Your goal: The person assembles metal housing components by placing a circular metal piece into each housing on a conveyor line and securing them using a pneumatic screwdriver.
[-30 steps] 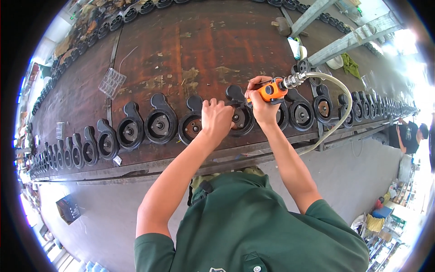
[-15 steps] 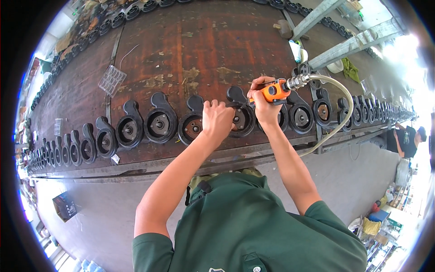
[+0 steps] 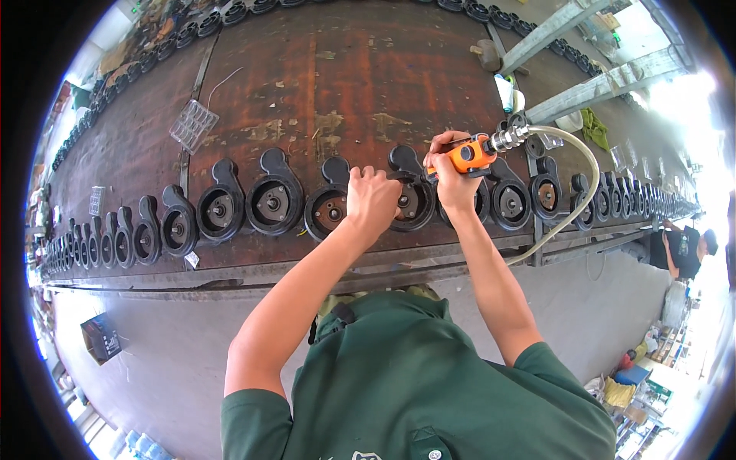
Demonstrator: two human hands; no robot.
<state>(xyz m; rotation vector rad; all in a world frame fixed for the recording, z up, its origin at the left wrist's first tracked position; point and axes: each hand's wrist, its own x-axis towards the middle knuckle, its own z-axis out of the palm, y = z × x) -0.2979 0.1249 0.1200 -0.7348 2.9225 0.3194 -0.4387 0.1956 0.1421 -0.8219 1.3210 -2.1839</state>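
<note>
One orange air tool (image 3: 471,156) is gripped in the right hand (image 3: 452,176), with the fingers wrapped around its body, and one pale hose (image 3: 591,162) is joined to it by a metal coupling (image 3: 509,139). One black round housing (image 3: 418,205) is set on the bench (image 3: 261,84) between the two hands, its left side overlapped by the left hand (image 3: 372,198). The left fingers are bent; whether anything is pinched between them cannot be told. In the same row, five larger housings (image 3: 274,203) can be counted to the left and four to the right, one partly hidden by the right hand; those farther out are too small to be counted. Two clear plastic trays (image 3: 193,126) and one green cloth (image 3: 593,129) are seen on the bench.
</note>
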